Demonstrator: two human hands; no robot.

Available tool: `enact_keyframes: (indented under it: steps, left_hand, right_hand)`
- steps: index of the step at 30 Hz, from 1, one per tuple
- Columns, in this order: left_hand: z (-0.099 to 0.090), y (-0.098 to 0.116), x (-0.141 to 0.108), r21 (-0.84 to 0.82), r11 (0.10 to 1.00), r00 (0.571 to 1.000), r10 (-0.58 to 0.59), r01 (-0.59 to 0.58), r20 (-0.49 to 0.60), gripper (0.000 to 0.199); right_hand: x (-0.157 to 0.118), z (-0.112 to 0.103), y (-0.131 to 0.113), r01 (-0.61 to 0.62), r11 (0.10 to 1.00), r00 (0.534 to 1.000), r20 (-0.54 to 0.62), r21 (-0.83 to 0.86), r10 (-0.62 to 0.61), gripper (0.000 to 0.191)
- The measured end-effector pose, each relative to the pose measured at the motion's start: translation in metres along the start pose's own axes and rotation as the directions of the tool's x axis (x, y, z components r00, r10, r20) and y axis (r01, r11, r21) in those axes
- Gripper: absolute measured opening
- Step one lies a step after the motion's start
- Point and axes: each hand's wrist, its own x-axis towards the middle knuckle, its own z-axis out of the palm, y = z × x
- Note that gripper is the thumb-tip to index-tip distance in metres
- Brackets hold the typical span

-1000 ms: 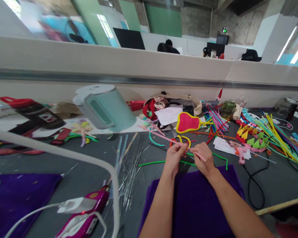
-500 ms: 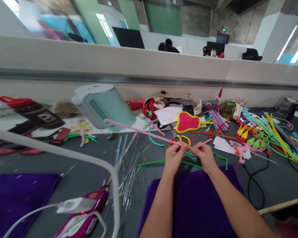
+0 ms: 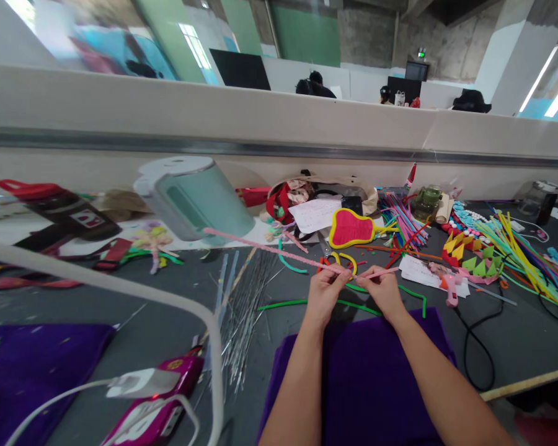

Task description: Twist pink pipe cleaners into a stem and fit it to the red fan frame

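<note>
A pink pipe cleaner (image 3: 270,249) stretches up and left from my hands, its short end poking out to the right. My left hand (image 3: 324,290) pinches it between thumb and fingers. Close beside, my right hand (image 3: 382,290) pinches the same pink pipe cleaner nearer its short end. Under and behind my hands lie green pipe cleaners (image 3: 283,304) and yellow-handled scissors (image 3: 348,260). Just beyond is a pink and yellow paddle-shaped piece (image 3: 351,228). My forearms pass over a purple cloth (image 3: 367,384).
Thin silvery wires (image 3: 246,322) lie to the left. A pink glue gun (image 3: 452,288) with a black cord is at the right, near bundles of coloured pipe cleaners (image 3: 534,260). A white curved tube (image 3: 186,300) crosses the left foreground above a magenta device (image 3: 167,396). A mint container (image 3: 199,198) stands behind.
The long end of the pink pipe cleaner has shifted slightly right and down. Its short end now points flatter. Both hands have barely moved and keep their pinch.
</note>
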Motion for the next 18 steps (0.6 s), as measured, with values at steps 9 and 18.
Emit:
enact_keyframes:
  steps: [9, 18]
  left_hand:
    - [0.004, 0.001, -0.002, 0.016, 0.999, 0.999, 0.042, -0.042, 0.011, 0.025]
    - [0.002, -0.005, 0.001, -0.169, 0.970, 0.983, -0.181, 0.172, -0.038, 0.033]
  right_hand:
    - [0.001, 0.001, 0.002, -0.171, 0.941, 0.985, 0.051, 0.290, 0.163, 0.020]
    - [-0.007, -0.002, -0.001, 0.597, 0.619, 0.771, 0.153, -0.511, -0.618, 0.021]
